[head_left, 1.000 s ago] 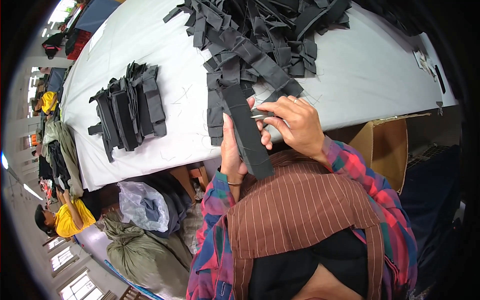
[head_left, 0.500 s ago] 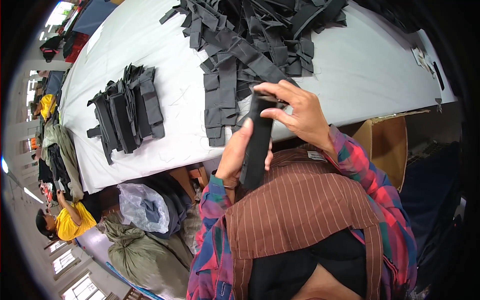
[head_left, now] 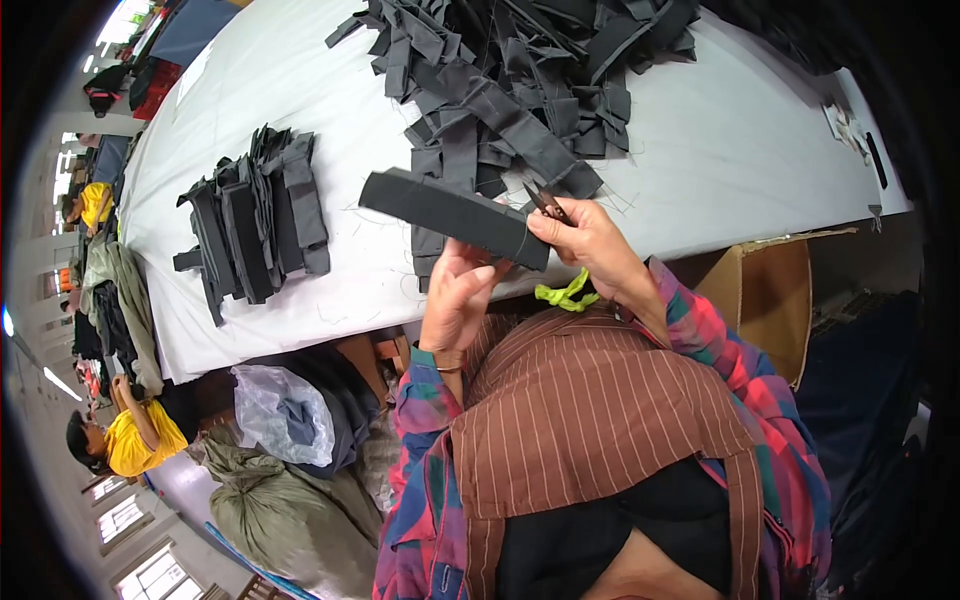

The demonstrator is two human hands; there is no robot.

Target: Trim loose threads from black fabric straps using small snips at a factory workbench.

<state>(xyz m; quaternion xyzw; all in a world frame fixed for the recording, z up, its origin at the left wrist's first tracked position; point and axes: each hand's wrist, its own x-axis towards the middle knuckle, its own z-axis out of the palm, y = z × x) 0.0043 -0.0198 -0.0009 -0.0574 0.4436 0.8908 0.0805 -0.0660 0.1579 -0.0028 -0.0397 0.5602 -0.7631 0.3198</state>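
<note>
Fabric strip (head_left: 440, 208), dark, one: aslant above white desk (head_left: 740, 150), near edge | Right hand (head_left: 597, 250): grip closed, strip's right end under thumb, small scissors (head_left: 546, 201) alongside | Left hand (head_left: 455, 300): half-curled beneath strip, fingers partly hidden, grip's hold cannot be told | Strip pile (head_left: 510, 95): beyond | Strip stack (head_left: 262, 225): left

Dark fabric strip (head_left: 450, 213), slanted, dark snips (head_left: 547, 204)

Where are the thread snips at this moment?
In the head view, the thread snips are above and right of centre, in the right hand, beside the right end of the dark fabric strip and below the heap of strips.
</note>
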